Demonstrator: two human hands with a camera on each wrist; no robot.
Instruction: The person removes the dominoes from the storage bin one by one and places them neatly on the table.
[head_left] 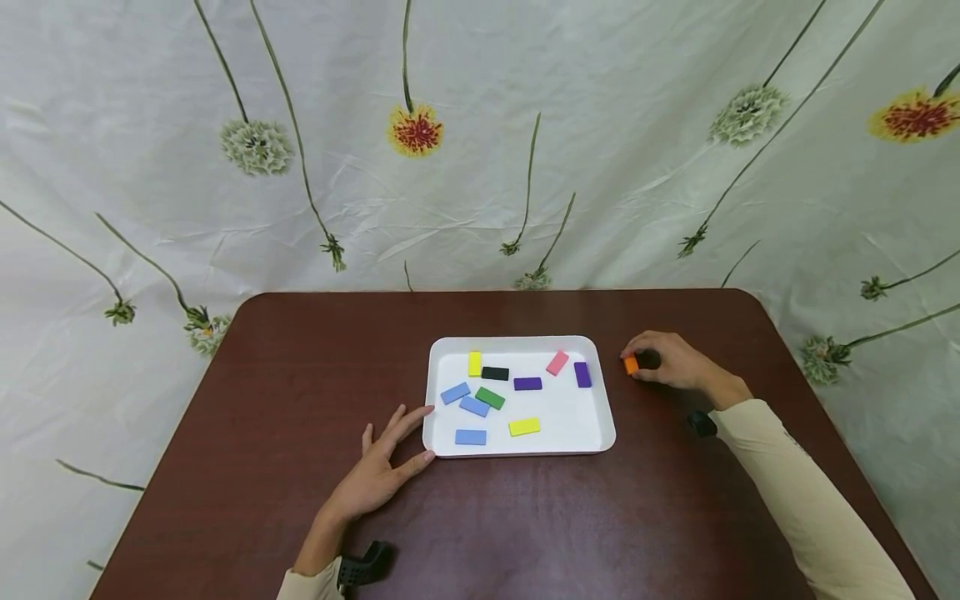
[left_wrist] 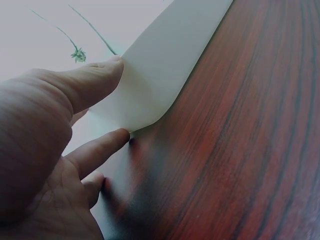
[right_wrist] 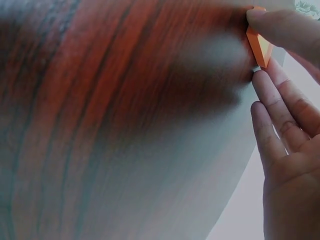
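Orange block (head_left: 631, 364) sits pinched between the thumb and fingers of the right hand (head_left: 667, 360), out on the bench (head_left: 300, 392) just to the right of the white tray (head_left: 607, 421) and apart from its rim; the right wrist view shows the block (right_wrist: 260, 47) standing on edge against the wood with a fingertip over its top. Judging by how things lie, ten blocks are inside the tray and this one alone is outside it, so the work looks either barely begun or close to its end, and the pictures cannot settle which. In the tray lie two yellow blocks (head_left: 475, 363), a black block (head_left: 495, 373), a pink block (head_left: 557, 362), two purple blocks (head_left: 582, 374), a green block (head_left: 490, 397) and three blue blocks (head_left: 470, 437), scattered flat, some touching, with bare white floor in the right half. The left hand (head_left: 378, 471) lies flat on the bench with its fingers spread, thumb and forefinger tips resting against the tray's near left corner (left_wrist: 150, 107), which seems to steady it. A black wrist strap (head_left: 702, 423) shows on the right forearm. Behind the bench hangs a flowered cloth (head_left: 480, 150). Nothing stands between the orange block and the tray's right edge.
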